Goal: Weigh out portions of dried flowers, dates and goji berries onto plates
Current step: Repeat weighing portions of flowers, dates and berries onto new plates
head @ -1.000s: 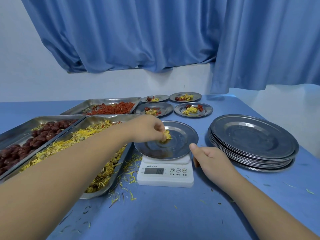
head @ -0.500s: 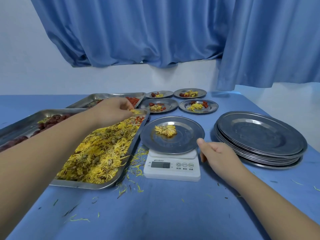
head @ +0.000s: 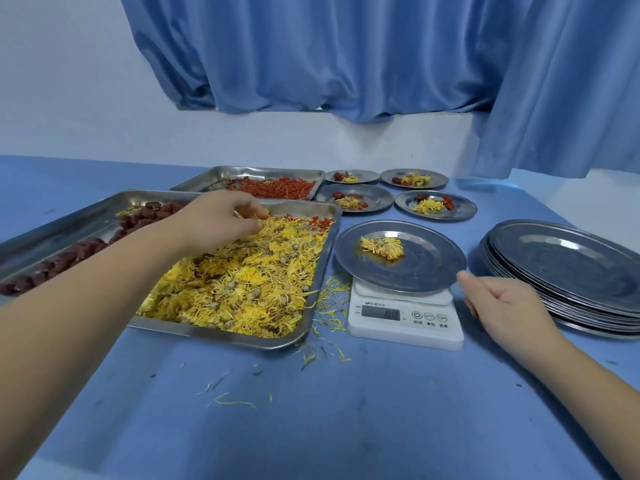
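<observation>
Left hand [head: 221, 221] reaches over the far end of the flower tray [head: 225, 337]. Its fingers are curled down into the dried flowers [head: 242, 285] and pinch a few yellow petals. Dates [head: 79, 251] sit in the tray to the left of that arm, goji berries [head: 277, 187] in the tray behind the hand.

Plate [head: 426, 268] sits on the scale [head: 405, 323], just right of the flower tray. It carries one small flower clump [head: 382, 247], well apart from the left hand.

Right hand [head: 505, 303] rests on the tabletop [head: 346, 410] at the scale's right side. Its fingers are loosely curled and hold nothing. The thumb points at the plate rim; can't tell if it touches.

Stack of plates [head: 568, 268] lies right of that hand. Four filled plates [head: 381, 195] stand behind the scale. Loose petals [head: 332, 303] are scattered between tray and scale.
</observation>
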Tool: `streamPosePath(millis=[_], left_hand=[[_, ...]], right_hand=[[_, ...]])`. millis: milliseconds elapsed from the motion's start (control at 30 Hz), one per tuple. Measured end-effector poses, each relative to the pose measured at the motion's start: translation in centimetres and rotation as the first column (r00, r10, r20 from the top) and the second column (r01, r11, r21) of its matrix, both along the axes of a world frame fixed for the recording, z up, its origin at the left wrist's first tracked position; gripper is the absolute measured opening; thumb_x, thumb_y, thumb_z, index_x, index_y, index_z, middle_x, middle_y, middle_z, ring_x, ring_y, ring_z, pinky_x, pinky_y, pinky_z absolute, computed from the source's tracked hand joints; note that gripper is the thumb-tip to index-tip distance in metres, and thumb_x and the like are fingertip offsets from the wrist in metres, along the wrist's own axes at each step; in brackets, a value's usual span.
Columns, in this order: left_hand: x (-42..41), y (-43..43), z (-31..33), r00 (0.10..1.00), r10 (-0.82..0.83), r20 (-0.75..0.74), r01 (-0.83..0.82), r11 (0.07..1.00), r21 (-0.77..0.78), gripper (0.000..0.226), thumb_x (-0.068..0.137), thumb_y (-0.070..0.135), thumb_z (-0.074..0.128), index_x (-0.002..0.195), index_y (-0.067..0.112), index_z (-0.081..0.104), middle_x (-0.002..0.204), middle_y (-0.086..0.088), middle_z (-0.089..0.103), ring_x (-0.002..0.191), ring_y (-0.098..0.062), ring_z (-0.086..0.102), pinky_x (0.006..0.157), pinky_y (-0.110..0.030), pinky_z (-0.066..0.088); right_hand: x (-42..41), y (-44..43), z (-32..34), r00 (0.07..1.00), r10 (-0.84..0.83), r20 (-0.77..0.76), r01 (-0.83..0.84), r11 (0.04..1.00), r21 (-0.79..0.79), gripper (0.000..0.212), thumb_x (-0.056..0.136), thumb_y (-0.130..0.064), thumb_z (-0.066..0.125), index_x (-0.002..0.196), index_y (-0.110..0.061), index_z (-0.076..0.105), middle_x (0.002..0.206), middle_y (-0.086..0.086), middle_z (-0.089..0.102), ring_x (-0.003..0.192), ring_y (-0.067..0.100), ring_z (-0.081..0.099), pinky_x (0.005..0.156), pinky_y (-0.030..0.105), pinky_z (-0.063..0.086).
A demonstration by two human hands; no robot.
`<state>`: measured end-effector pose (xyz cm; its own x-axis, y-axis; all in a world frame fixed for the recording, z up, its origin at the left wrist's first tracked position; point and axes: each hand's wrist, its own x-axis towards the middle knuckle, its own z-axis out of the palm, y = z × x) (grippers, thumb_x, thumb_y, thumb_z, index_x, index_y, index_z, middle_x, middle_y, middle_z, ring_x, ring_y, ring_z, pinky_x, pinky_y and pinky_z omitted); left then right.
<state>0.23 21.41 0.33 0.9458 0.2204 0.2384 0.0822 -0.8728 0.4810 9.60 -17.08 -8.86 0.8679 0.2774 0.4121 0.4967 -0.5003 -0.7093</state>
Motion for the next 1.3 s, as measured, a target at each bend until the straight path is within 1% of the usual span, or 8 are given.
streamPosePath(millis=[267, 533, 633, 833, 967, 1033, 1133, 1300], left_hand=[[-1.8, 4.2, 1.4, 0.999, 0.038, 0.024, -0.037, 0.999, -0.01, 0.007, 0.092, 0.036, 0.06, 0.092, 0.039, 0.066, 0.082, 0.017, 0.066, 0.064, -0.002, 0.059, 0.058, -0.023, 0.042], [-3.3, 13.3, 3.4, 0.94, 0.324, 0.103, -0.291, 0.924, -0.247, 0.02, 0.094, 0.038, 0.054, 0.092, 0.025, 0.07, 0.101, -0.007, 0.069, 0.097, -0.033, 0.063, 0.086, -0.045, 0.05], [-3.7, 16.9, 2.3, 0.924, 0.379, 0.05, -0.371, 0.921, -0.116, 0.014, 0.094, 0.03, 0.059, 0.097, 0.019, 0.068, 0.103, -0.01, 0.069, 0.093, -0.032, 0.062, 0.08, -0.04, 0.045], [-2.2, 19.8, -2.2, 0.88, 0.447, -0.161, -0.411, 0.887, 0.211, 0.036, 0.091, 0.014, 0.058, 0.127, 0.017, 0.061, 0.135, -0.011, 0.057, 0.121, -0.03, 0.053, 0.103, -0.042, 0.039], [0.3, 19.6, -3.3, 0.912, 0.378, -0.158, -0.329, 0.905, 0.27, 0.048, 0.09, 0.007, 0.052, 0.132, 0.029, 0.057, 0.141, -0.006, 0.053, 0.086, -0.018, 0.066, 0.074, -0.031, 0.052], [1.4, 19.6, -3.7, 0.909, 0.36, -0.21, -0.285, 0.905, 0.316, 0.053, 0.088, 0.002, 0.049, 0.133, 0.03, 0.056, 0.145, -0.005, 0.049, 0.09, -0.018, 0.068, 0.079, -0.033, 0.054], [2.3, 19.6, -4.2, 0.886, 0.365, -0.286, -0.232, 0.883, 0.409, 0.054, 0.082, -0.004, 0.047, 0.123, 0.027, 0.065, 0.137, -0.005, 0.057, 0.111, -0.022, 0.06, 0.095, -0.037, 0.05], [2.5, 19.7, -4.6, 0.887, 0.384, -0.256, -0.25, 0.866, 0.433, 0.047, 0.081, -0.005, 0.05, 0.116, 0.021, 0.067, 0.12, -0.005, 0.066, 0.101, -0.02, 0.061, 0.09, -0.037, 0.052]], right_hand=[[-4.1, 5.1, 4.3, 0.932, 0.065, 0.357, -0.087, 0.995, 0.046, 0.046, 0.092, -0.033, 0.048, 0.055, -0.017, 0.025, 0.047, -0.003, 0.025, 0.042, 0.008, 0.023, 0.043, 0.019, 0.018], [-6.9, 15.5, 3.9, 0.828, 0.346, 0.442, -0.17, 0.905, -0.389, 0.039, 0.093, -0.036, 0.044, 0.056, -0.023, 0.039, 0.051, -0.008, 0.036, 0.048, 0.009, 0.04, 0.044, 0.031, 0.038], [-7.5, 16.1, 2.7, 0.808, 0.339, 0.481, -0.125, 0.897, -0.423, 0.038, 0.093, -0.038, 0.042, 0.057, -0.025, 0.041, 0.051, -0.009, 0.036, 0.045, 0.008, 0.038, 0.039, 0.03, 0.037], [-7.0, 16.2, 2.4, 0.813, 0.333, 0.478, -0.134, 0.906, -0.402, 0.037, 0.091, -0.041, 0.041, 0.057, -0.027, 0.038, 0.049, -0.01, 0.036, 0.045, 0.005, 0.037, 0.039, 0.027, 0.036], [-6.8, 16.4, 2.3, 0.819, 0.346, 0.457, -0.143, 0.895, -0.422, 0.038, 0.092, -0.042, 0.041, 0.057, -0.028, 0.035, 0.049, -0.01, 0.035, 0.045, 0.006, 0.038, 0.04, 0.024, 0.033], [-6.8, 16.3, 2.2, 0.825, 0.339, 0.453, -0.14, 0.898, -0.417, 0.039, 0.092, -0.042, 0.041, 0.056, -0.028, 0.034, 0.048, -0.01, 0.035, 0.044, 0.006, 0.037, 0.04, 0.025, 0.033], [-6.5, 16.1, 2.4, 0.84, 0.309, 0.447, -0.124, 0.91, -0.396, 0.041, 0.092, -0.043, 0.039, 0.054, -0.025, 0.038, 0.047, -0.007, 0.039, 0.043, 0.007, 0.039, 0.039, 0.028, 0.037], [-6.1, 15.9, 2.4, 0.863, 0.282, 0.419, -0.115, 0.918, -0.38, 0.043, 0.091, -0.045, 0.036, 0.056, -0.023, 0.046, 0.049, -0.006, 0.044, 0.046, 0.008, 0.044, 0.042, 0.029, 0.039]])
